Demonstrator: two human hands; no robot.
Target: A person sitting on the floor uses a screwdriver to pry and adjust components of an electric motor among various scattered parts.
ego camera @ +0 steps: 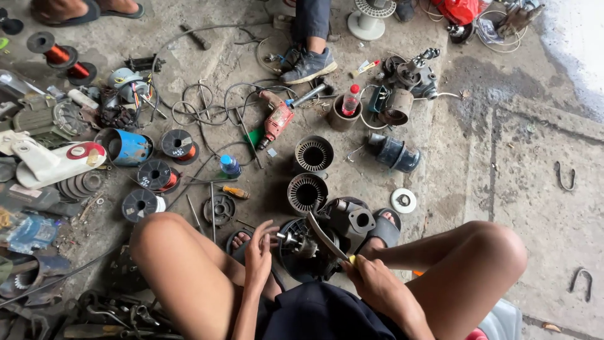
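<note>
Two hands at work: left hand [259, 252] gripping the motor shaft [284, 237], right hand [370, 281] clenched on a flat tool [327, 238]. Motor housing [340, 226] on the floor between the feet, tool blade angled up-left into it, nearer the left hand.
</note>
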